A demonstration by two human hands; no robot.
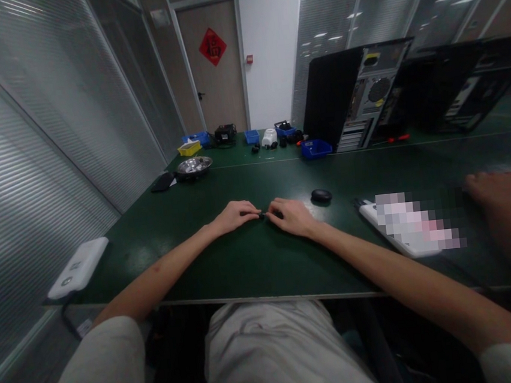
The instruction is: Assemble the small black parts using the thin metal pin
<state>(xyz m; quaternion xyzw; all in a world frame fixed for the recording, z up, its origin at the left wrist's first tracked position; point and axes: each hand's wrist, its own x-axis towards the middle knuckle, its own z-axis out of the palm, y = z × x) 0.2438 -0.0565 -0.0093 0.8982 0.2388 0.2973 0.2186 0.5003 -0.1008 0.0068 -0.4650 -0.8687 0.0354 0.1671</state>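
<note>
Over the middle of the green table (226, 266), my left hand (235, 216) pinches a small black piece (262, 215) at its fingertips. My right hand (293, 217) meets it from the other side, its fingers closed on the same piece, with a dark part showing under them. The piece is too small to name, and the fingers cover much of it. Just beyond my right hand lies a rounded black oval object (321, 196), which neither hand touches.
A white device (80, 268) lies at the left edge. Right of my hands is a partly blurred white object (399, 235), then another person's hand (496, 186). A metal bowl (194, 166), a blue bin (316, 148) and a computer case (341, 96) stand farther back.
</note>
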